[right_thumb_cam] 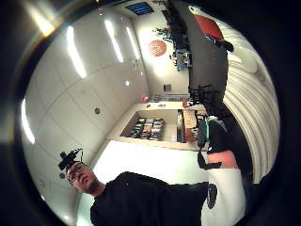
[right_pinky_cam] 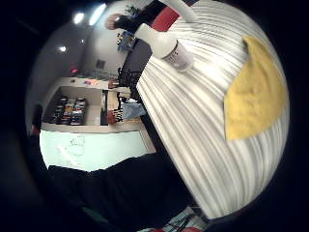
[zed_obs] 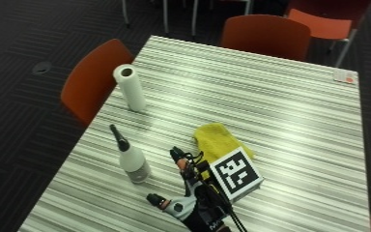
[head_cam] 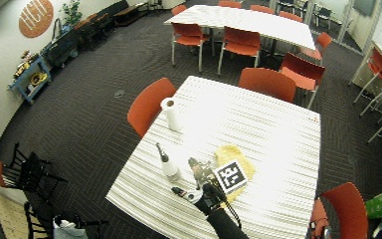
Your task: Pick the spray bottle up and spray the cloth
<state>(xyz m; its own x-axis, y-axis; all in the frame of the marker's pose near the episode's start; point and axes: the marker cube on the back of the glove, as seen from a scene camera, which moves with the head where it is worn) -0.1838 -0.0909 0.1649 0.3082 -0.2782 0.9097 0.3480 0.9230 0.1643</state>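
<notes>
In the outside view a white spray bottle (zed_obs: 134, 164) with a thin black nozzle stands upright on the striped table (zed_obs: 288, 96), near its front left side. A crumpled yellow cloth (zed_obs: 219, 139) lies flat just right of it. My gloved right hand (zed_obs: 191, 202) hovers at the front edge between bottle and cloth, a little apart from the bottle. Its fingers are spread and hold nothing. The little finger side palm view shows the bottle (right_pinky_cam: 166, 47) and the cloth (right_pinky_cam: 253, 94) lying apart on the table. The wide outside view shows the bottle (head_cam: 168, 165), cloth (head_cam: 235, 155) and hand (head_cam: 204, 193).
A paper towel roll (zed_obs: 129, 87) stands upright at the table's left edge, behind the bottle. Red chairs (zed_obs: 92, 82) sit at the left and far sides. A small card (zed_obs: 345, 76) lies at the far right corner.
</notes>
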